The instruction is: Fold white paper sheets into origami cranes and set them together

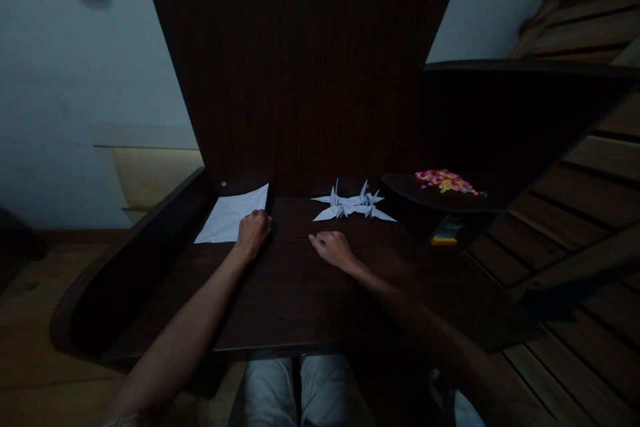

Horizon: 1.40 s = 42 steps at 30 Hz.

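Note:
My left hand (255, 229) is closed in a fist at the right edge of a sheet of white paper (220, 217). It overlaps the sheet's near right corner; the light creased sheet lies flat on the dark desk, with its far right corner pointing up. My right hand (334, 247) rests on the desk to the right, fingers curled in and thumb side toward the left. No object shows in either fist. Just beyond the right hand stand several folded white paper cranes (353, 205), grouped close together with pointed wings and tails.
On a dark side shelf (400, 181) at the right lies a heap of small pink, red and yellow pieces (447, 180). Beneath it sits a packet with a yellow-orange edge (445, 239). A raised side panel (135, 260) bounds the desk (300, 307) on the left; a tall back panel rises behind.

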### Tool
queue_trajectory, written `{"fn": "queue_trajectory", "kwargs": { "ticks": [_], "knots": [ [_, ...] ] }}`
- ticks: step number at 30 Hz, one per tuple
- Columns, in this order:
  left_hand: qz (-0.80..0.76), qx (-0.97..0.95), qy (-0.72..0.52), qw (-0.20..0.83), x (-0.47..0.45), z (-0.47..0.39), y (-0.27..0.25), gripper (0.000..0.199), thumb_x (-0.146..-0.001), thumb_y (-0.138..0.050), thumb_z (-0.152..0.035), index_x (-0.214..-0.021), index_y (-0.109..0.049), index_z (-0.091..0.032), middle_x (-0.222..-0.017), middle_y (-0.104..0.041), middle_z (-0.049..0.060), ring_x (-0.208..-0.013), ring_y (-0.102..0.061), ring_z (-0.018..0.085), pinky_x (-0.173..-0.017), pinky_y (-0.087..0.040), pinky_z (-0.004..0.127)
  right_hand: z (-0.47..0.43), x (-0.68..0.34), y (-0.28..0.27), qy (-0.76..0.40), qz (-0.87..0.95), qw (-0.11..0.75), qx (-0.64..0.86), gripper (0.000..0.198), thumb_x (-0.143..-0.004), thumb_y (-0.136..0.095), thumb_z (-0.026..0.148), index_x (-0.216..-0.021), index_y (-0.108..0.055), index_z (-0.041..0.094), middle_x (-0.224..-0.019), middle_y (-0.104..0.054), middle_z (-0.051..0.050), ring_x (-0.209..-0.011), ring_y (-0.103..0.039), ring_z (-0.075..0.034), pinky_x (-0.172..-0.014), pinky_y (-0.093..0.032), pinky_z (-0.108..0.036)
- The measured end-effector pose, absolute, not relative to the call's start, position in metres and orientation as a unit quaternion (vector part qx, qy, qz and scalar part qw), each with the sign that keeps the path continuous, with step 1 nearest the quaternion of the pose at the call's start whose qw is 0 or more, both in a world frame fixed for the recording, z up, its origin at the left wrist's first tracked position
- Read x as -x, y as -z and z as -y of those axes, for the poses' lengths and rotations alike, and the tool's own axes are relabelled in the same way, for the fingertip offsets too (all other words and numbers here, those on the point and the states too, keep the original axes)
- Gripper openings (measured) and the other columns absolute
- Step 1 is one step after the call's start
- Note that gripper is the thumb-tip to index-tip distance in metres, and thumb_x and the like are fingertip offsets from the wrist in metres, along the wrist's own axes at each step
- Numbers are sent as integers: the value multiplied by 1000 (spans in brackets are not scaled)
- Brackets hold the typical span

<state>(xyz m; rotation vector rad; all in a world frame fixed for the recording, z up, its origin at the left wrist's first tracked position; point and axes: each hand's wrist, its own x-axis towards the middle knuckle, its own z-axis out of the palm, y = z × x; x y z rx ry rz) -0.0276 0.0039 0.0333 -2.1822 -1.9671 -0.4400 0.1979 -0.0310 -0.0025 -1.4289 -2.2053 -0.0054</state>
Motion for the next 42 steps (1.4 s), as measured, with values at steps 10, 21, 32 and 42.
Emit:
{"fn": "queue_trajectory", "kwargs": {
  "ticks": [10, 21, 32, 42],
  "knots": [
    [561, 778, 267, 89, -4, 23, -30, 22, -89, -40, -21, -87, -60, -12, -87, -66, 13, -74, -64, 20, -63, -45, 28, 29, -204, 2, -172, 798, 394, 422, 38, -91, -41, 43, -66, -53, 17, -65, -53, -1, -62, -49, -12, -63, -37, -24],
    [370, 886, 275, 42, -58, 81, -3, 21, -86, -42, -22, -79, -60, -15, -70, -63, 10, -59, -61, 19, -55, -46, 29, 18, -214, 8, -534, 547, 520, 380, 35, -63, -70, 47, -79, -63, 16, -74, -66, -1, -70, -60, -17, -66, -48, -28],
    [384, 863, 327, -6, -33, 61, -20, 22, -87, -44, -30, -84, -62, -17, -78, -64, 11, -77, -61, 22, -75, -48, 34, 15, -217, 12, -548, 455, 544, 443, 31, -51, -70, 25, -80, -63, 16, -79, -71, -4, -76, -65, -23, -68, -50, -33],
    [577, 544, 522, -313, 13, -10, -21, 70, -65, -74, -30, -125, -39, -17, -129, -49, 16, -111, -55, 23, -86, -50, 33, 16, -224, 8, -603, 416, 543, 411, 34, -52, -68, 18, -86, -63, 15, -81, -71, -5, -77, -67, -23, -71, -52, -34]
  ]
}}
